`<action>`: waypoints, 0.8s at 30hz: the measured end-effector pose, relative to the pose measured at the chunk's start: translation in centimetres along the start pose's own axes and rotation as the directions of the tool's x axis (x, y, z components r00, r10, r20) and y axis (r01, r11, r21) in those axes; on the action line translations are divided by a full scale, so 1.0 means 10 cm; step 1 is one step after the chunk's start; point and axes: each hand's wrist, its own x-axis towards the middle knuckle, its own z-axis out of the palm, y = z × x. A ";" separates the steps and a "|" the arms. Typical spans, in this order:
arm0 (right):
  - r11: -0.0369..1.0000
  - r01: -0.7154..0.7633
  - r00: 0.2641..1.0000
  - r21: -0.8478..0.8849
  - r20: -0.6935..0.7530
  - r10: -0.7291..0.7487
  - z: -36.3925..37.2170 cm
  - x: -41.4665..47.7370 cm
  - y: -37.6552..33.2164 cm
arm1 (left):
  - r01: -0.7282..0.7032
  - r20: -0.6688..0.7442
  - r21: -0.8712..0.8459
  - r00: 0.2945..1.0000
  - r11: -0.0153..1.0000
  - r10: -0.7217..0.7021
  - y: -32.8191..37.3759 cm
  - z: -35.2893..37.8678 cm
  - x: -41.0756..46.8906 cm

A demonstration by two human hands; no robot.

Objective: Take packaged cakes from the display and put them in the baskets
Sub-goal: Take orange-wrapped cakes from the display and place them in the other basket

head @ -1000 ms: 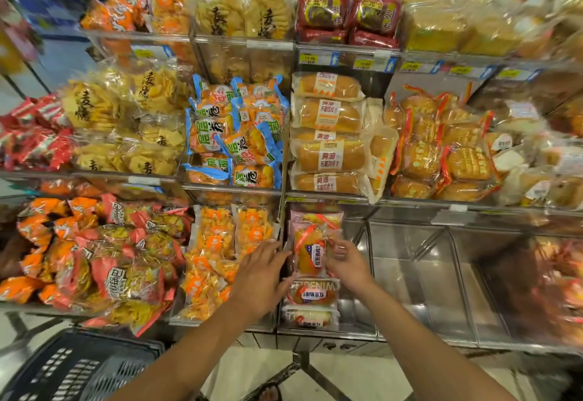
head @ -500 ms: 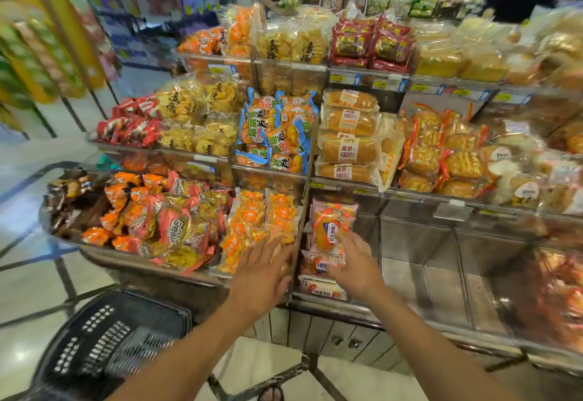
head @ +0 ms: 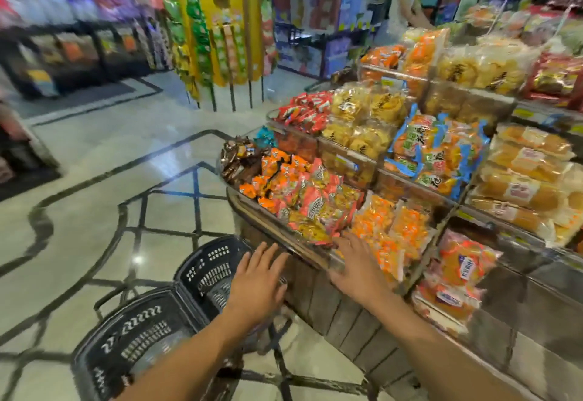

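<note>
A tiered display (head: 303, 243) on the right holds many packaged cakes. Orange-and-white packs (head: 388, 230) fill a bin at its front edge, beside red and yellow packs (head: 315, 205). Clear packs with round golden cakes (head: 463, 265) lie in the lower right bin. My right hand (head: 356, 262) hovers flat with spread fingers over the front rim by the orange packs, holding nothing. My left hand (head: 257, 280) is open above the far end of a black plastic basket (head: 142, 331) that stands on the floor left of the display. Nothing shows inside the basket.
Long bread packs (head: 523, 180) and blue-edged packs (head: 432, 154) fill the middle tier. A yellow hanging-snack column (head: 217, 31) stands across the tiled floor (head: 94, 198). Shelves line the far left, and a person (head: 407, 0) stands at the back right.
The view has swung left, bringing the floor and basket into sight. Both hands left the clear cake packs and moved left, the left one over the basket, the right to the display's front rim.
</note>
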 end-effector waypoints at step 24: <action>0.905 0.418 0.715 0.074 0.588 -0.379 3.39 1.13 -3.52 | 0.656 0.296 -0.080 0.734 0.750 -0.611 -3.29 1.65 -2.38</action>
